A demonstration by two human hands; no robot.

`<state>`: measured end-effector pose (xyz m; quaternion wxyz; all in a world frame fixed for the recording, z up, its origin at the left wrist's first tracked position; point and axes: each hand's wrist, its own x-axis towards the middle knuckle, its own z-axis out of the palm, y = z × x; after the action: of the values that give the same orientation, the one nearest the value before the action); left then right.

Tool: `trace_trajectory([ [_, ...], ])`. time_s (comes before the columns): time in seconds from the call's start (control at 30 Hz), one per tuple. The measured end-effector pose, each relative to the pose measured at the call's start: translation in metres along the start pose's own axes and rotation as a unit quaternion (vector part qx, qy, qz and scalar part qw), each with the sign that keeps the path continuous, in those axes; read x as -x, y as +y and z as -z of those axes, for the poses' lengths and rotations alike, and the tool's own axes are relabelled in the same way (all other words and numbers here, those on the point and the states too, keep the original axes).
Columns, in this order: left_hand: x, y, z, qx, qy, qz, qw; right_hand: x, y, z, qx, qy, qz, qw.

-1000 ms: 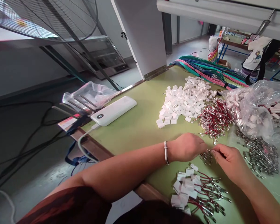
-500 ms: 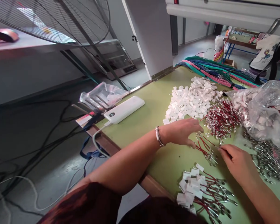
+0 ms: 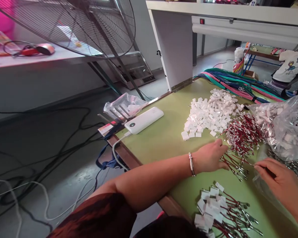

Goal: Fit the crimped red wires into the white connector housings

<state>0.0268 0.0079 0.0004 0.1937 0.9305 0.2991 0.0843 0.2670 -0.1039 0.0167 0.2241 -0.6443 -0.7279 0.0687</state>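
My left hand [image 3: 211,157], with a silver bracelet on the wrist, lies on the green table [image 3: 164,138] with its fingers resting on loose red wires with metal terminals [image 3: 234,163]. My right hand [image 3: 275,173] is pinched on the end of one of these red wires. Just beyond lies a heap of red terminal wires [image 3: 243,134] and a pile of white plastic connector housings [image 3: 211,112]. Near the table's front edge lies a bunch of assembled wires with white housings [image 3: 216,208].
A white power bank [image 3: 144,120] with a cable lies at the table's left corner beside a plastic bag [image 3: 124,105]. A clear bag of parts [image 3: 285,127] sits at right, coloured wire bundles [image 3: 233,81] at the back. A large fan [image 3: 72,26] stands left; cables cross the floor.
My left hand reached toward the white housings and then came back onto the loose red wires. My right hand has kept its pinch. The view has tilted up and left.
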Motion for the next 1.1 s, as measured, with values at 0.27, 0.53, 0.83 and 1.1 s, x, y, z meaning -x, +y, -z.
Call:
trace_trajectory([
  [0.27, 0.007, 0.006, 0.001, -0.016, 0.058, -0.151, 0.987, 0.001, -0.002, -0.001, 0.002, -0.039, 0.051, 0.998],
  [0.53, -0.002, -0.006, 0.001, -0.024, 0.105, -0.193, 0.975, -0.009, -0.051, -0.036, 0.065, 0.009, 0.074, 0.995],
  [0.83, -0.022, -0.063, 0.015, -0.097, 0.089, -0.021, 0.991, -0.022, -0.031, -0.023, -0.079, 0.025, -0.078, 0.994],
  [1.1, -0.024, -0.06, 0.007, -0.131, 0.085, -0.021, 0.988, -0.011, -0.031, -0.033, -0.116, 0.027, -0.088, 0.989],
])
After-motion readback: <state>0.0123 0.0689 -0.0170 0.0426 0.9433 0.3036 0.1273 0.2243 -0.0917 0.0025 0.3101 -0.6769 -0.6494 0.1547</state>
